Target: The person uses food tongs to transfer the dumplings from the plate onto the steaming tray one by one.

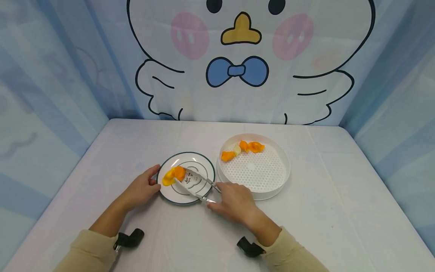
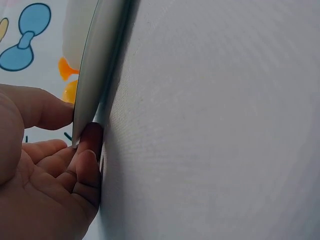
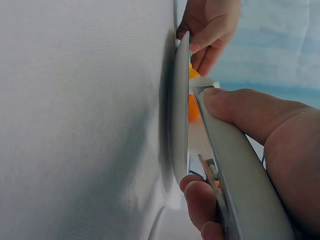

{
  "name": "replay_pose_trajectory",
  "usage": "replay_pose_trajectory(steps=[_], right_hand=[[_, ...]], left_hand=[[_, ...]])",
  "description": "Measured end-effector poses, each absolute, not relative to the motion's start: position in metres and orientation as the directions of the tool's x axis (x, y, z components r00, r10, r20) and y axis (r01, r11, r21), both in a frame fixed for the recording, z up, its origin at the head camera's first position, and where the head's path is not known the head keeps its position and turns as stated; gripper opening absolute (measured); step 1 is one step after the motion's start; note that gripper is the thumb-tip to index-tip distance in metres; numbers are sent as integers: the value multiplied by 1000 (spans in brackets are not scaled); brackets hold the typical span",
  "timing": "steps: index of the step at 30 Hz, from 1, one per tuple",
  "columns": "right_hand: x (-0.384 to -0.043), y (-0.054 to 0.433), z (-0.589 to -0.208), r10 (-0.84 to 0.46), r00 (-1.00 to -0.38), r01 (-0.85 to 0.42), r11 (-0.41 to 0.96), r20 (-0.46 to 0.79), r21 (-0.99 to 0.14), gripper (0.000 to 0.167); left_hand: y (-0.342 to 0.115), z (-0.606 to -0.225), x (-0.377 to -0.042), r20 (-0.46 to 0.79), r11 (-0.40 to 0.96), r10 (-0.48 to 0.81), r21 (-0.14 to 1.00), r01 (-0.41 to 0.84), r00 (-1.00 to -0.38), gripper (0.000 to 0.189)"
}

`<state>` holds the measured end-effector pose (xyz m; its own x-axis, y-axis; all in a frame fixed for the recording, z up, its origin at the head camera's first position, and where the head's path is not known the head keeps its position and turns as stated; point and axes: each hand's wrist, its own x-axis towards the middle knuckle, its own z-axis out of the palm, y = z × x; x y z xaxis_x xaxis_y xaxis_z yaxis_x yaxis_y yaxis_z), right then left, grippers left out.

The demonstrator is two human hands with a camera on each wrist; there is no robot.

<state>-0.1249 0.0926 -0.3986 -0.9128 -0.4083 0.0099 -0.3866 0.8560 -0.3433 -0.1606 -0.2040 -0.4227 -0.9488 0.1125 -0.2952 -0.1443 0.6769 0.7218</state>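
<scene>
My left hand holds the left rim of a round white plate with a dark rim line. In the left wrist view its thumb lies over the rim and its fingers are beneath. On the plate's left side sit a yellow dumpling-like piece and an orange dumpling-like piece, touching. My right hand grips metal tongs, thumb on one arm and fingers on the other. The tongs' arms are spread, their light tips reaching over the plate close to the orange piece; whether they touch it I cannot tell.
Right of the plate stands a round white steamer tray with a perforated base and raised wall. At its upper left lie several orange pieces and a cream one. A white cloth covers the table; printed curtains surround it.
</scene>
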Motion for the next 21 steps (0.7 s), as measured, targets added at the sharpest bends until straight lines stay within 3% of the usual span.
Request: replay_pose_trajectory(steps=[21], right_hand=[[-120, 105, -393, -386, -918, -390, 837, 91, -383, 38]], left_hand=[[-202, -424, -160, -292, 672, 89, 724, -160, -952, 73]])
